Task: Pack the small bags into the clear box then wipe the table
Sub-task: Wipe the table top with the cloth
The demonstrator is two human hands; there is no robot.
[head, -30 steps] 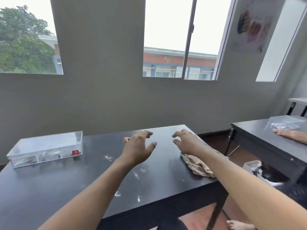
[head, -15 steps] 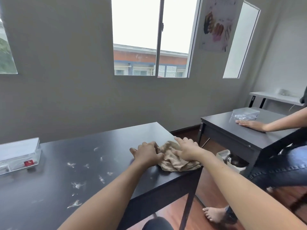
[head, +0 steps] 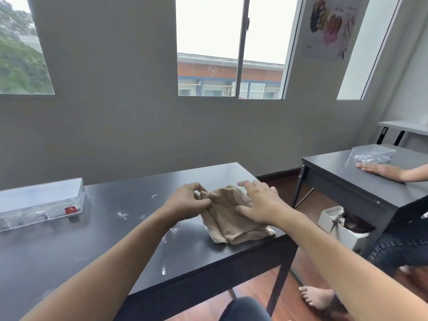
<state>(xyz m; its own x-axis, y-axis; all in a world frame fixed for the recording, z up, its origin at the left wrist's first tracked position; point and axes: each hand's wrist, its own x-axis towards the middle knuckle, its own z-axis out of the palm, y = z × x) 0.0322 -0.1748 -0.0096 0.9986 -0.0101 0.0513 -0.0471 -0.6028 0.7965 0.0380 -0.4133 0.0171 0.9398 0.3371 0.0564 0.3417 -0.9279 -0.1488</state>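
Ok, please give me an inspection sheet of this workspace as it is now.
Surface: black table, white smears and specks across it.
Job's things: clear box, lid closed, at the far left; beige cloth crumpled near the right edge.
Clutter: nothing seen.
Hands: left hand pinches the cloth's edge; right hand lies on the cloth, fingers spread.
Cables: nothing seen.
Surroundings: second table with another person's hand; white bin on the floor.

A dark worktop [head: 143, 256] (flecked with white scraps) carried a clear box [head: 40, 202] at left and a crumpled tan cloth [head: 231, 216] near its right edge.
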